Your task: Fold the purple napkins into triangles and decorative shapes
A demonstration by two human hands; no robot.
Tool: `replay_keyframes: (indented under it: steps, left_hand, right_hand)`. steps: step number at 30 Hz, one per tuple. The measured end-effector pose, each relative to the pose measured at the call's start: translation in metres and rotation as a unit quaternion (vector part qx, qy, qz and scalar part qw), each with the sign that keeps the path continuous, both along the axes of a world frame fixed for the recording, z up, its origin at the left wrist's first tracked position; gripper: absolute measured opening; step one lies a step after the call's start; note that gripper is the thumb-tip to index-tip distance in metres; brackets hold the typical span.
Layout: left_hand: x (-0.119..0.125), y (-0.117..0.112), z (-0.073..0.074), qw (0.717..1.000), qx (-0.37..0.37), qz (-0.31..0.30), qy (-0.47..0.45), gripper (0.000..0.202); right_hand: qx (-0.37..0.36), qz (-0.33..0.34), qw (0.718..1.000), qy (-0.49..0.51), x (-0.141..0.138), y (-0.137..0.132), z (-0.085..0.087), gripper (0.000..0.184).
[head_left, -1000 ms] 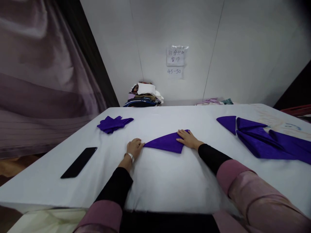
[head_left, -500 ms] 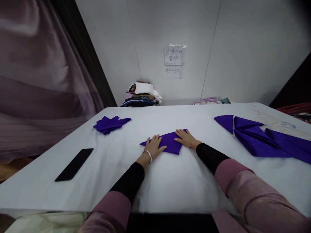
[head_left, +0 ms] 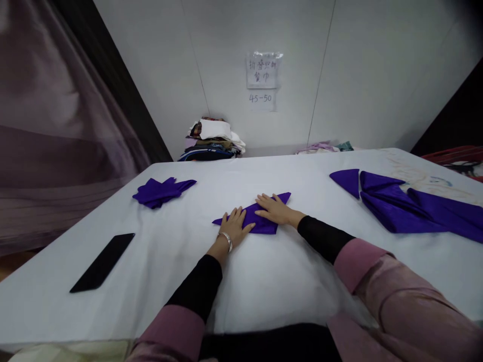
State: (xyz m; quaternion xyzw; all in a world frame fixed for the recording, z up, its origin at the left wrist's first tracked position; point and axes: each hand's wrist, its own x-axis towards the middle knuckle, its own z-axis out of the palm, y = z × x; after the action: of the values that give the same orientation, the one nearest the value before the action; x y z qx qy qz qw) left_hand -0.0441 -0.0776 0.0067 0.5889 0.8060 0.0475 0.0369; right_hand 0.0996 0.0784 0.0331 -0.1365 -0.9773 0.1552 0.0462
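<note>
A folded purple napkin [head_left: 264,227] lies flat on the white-covered table [head_left: 287,281], pointed at its left and upper right ends. My left hand [head_left: 234,226] rests flat on its left part, fingers stretched out, with a silver bracelet at the wrist. Over the napkin's upper edge lies my right hand [head_left: 275,208], palm down and fingers extended. Both hands press on the cloth without gripping it, and they hide parts of it.
A folded purple cloth [head_left: 160,193] lies at the back left, above a flat black slab [head_left: 103,262]. More purple cloths [head_left: 400,203] spread along the right side. Behind the table stand a clothes pile [head_left: 213,141] and a wall with a paper sign [head_left: 263,70].
My right hand has slid left along the napkin, closer to my left hand, uncovering the upper right point. My left hand stays on the left part. The camera view has shifted slightly.
</note>
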Motion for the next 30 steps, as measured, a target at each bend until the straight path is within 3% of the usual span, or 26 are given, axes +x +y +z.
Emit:
replay_keyframes:
  steps: [4, 12, 17, 25, 30]
  left_hand:
    - [-0.003, 0.001, -0.004, 1.0, 0.01, -0.004, -0.006, 0.069]
    - [-0.001, 0.0, -0.001, 1.0, 0.007, -0.004, -0.013, 0.069]
    - [0.001, 0.0, 0.001, 1.0, 0.004, -0.002, -0.015, 0.069]
    - [0.0, 0.0, 0.0, 1.0, 0.011, -0.004, -0.004, 0.069]
    - [-0.002, 0.001, -0.002, 1.0, 0.015, -0.009, -0.002, 0.067]
  right_hand:
    - [-0.023, 0.044, 0.998, -0.032, -0.011, -0.007, -0.008, 0.072]
    - [0.026, -0.058, 0.996, -0.064, 0.007, 0.063, -0.026, 0.064]
    - [0.027, -0.091, 0.993, -0.067, 0.014, 0.081, -0.03, 0.064]
    - [0.018, -0.192, 0.98, -0.042, 0.035, 0.103, -0.021, 0.052]
    - [0.011, -0.184, 0.983, -0.02, 0.037, 0.095, -0.006, 0.048]
